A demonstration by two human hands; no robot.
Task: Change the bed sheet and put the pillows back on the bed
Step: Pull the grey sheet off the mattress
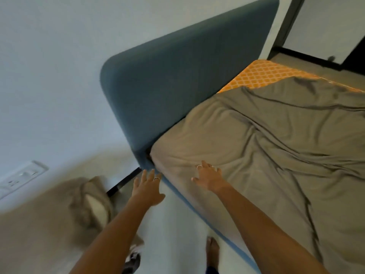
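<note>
A wrinkled grey-brown bed sheet covers most of the mattress, pulled over its near corner by the headboard. At the far corner the orange patterned mattress is bare. My right hand reaches out with spread fingers over the sheet's near corner, at or just above the cloth. My left hand is stretched out with straight fingers in the gap beside the bed, near the foot of the headboard, holding nothing. A pillow in a grey-brown case lies on the floor to the left.
The blue-grey padded headboard stands against the white wall. A wall socket sits low on the left. The blue bed frame edge runs along the white floor, where my bare foot stands. A doorway is at the far right.
</note>
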